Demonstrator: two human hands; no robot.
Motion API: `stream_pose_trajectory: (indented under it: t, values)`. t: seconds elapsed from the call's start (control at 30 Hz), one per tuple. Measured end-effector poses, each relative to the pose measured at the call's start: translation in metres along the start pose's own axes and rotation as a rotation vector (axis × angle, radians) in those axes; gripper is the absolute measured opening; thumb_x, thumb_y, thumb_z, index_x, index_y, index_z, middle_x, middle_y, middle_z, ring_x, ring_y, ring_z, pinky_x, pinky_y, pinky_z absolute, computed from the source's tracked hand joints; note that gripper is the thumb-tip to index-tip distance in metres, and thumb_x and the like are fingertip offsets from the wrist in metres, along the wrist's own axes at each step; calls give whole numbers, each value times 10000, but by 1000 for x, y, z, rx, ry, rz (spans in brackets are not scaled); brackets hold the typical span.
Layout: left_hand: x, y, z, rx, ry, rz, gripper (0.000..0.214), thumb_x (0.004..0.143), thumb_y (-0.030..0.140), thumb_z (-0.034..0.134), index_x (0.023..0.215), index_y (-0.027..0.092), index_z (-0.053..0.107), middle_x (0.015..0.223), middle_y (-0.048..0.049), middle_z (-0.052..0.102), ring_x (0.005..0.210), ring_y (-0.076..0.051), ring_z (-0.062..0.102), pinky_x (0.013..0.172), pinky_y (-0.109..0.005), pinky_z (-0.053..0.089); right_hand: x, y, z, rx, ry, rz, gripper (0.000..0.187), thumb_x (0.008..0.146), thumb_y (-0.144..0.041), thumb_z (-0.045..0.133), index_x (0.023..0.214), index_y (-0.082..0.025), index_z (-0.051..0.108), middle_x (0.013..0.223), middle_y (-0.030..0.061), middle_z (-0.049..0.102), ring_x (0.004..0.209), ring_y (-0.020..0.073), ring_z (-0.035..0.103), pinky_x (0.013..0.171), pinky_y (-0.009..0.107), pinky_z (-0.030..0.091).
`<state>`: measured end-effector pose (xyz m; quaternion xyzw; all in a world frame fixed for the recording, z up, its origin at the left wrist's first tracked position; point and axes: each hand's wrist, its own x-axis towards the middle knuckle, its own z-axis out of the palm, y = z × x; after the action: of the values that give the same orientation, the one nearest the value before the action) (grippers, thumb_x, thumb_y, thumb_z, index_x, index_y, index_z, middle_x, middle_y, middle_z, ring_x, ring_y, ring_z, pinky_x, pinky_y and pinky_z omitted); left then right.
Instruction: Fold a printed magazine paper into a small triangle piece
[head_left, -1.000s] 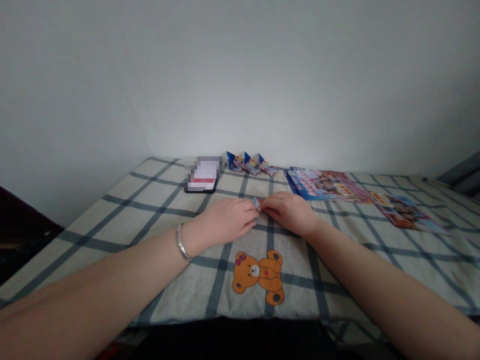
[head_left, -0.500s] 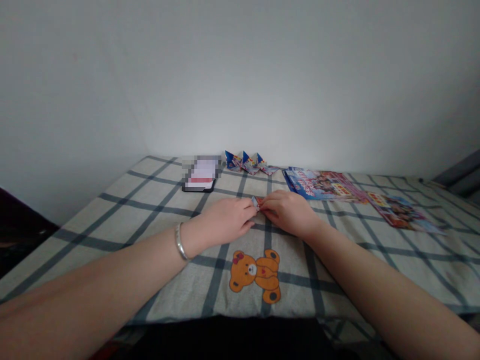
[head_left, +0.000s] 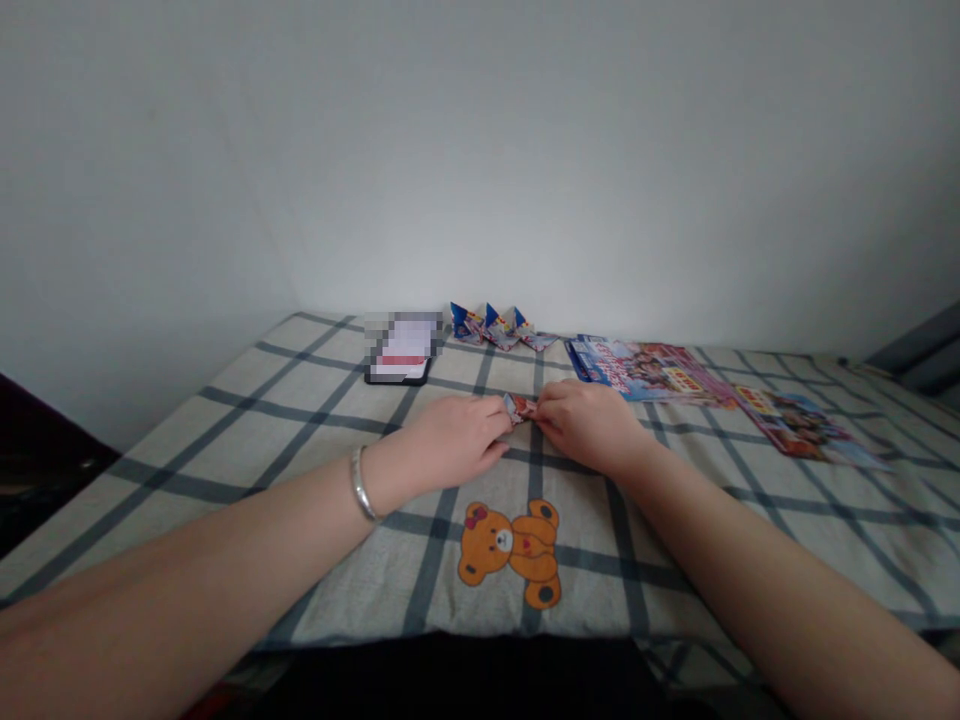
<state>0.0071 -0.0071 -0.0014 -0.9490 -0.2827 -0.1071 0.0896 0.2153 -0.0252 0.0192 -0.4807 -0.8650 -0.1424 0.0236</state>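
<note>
A small folded piece of printed paper (head_left: 519, 408) sits between my two hands, just above the checked cloth (head_left: 300, 430). My left hand (head_left: 450, 440), with a silver bracelet at the wrist, pinches its left side with closed fingers. My right hand (head_left: 585, 425) pinches its right side, fingers curled and pressed together. Most of the paper is hidden by my fingertips.
Three folded paper shapes (head_left: 495, 326) stand in a row by the wall. A phone (head_left: 401, 360) lies to their left. Colourful printed sheets (head_left: 645, 368) and another sheet (head_left: 802, 425) lie at the right. A bear print (head_left: 514, 550) marks the cloth near its front edge.
My right hand has shifted slightly to the right, so a little more of the folded paper shows. The left hand has hardly moved.
</note>
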Motion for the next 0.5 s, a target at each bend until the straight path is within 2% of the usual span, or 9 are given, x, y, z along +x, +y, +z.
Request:
stream_pose_trajectory:
  t: [0.37,0.5]
  values:
    - [1,-1,1,2,15,-1,230,901,310,489,1008,152,617,980,-69,612,826,-189,615,720,-323,505,-3,2,-2,11,-10,34,265,924,-267,460,955,-229,720,967,50,700,900,184,632,689,256,451]
    - [1,0,7,20,55,13,227,921,269,440,1004,149,614,1029,-81,618,925,-206,608,819,-356,501,-4,3,-1,-12,10,15,300,945,-293,426,975,-232,718,959,51,698,855,177,636,645,252,447]
